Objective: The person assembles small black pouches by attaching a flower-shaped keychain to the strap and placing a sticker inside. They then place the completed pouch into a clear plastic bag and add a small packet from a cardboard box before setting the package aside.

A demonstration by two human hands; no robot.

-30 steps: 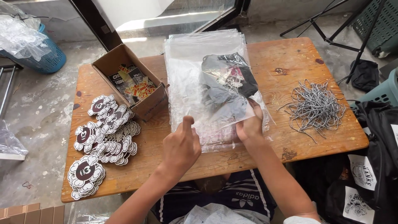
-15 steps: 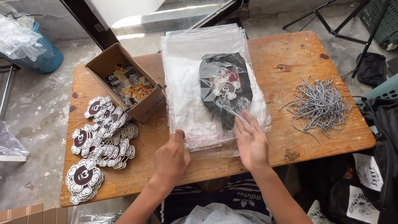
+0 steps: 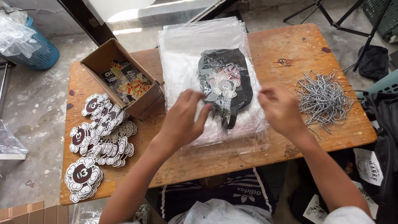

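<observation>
your left hand (image 3: 182, 120) sits at 6 o'clock of the table (image 3: 290, 45), fingers spread and curled, tips on the lower left part of the top clear bag (image 3: 186, 62). your right hand (image 3: 282, 110) is at about 4 o'clock of that bag, fingers bent, blurred; can't tell if it pinches the plastic or just hovers on it. neither hand is closed around anything solid.

the folded black garment (image 3: 226, 79) with a pale print lies inside the clear bag, on top of the bag stack (image 3: 244, 137), mid-table. it sits between your hands and slightly toward 12 o'clock from both; left fingertips are just beside its lower left edge, right hand is near its right edge, not on it. a dark tail of the garment points toward 6 o'clock between your hands.

around it: open cardboard box (image 3: 103, 58) of printed cards at 10 o'clock of the left hand, touching the bag stack's left edge. piles of flower-shaped stickers (image 3: 97, 132) at 9 o'clock, running down to the table's near left corner. heap of black-and-white cords (image 3: 325, 97) at 3 o'clock of the right hand, near but apart.

nothing lies between either hand and the garment except the plastic film itself.
</observation>
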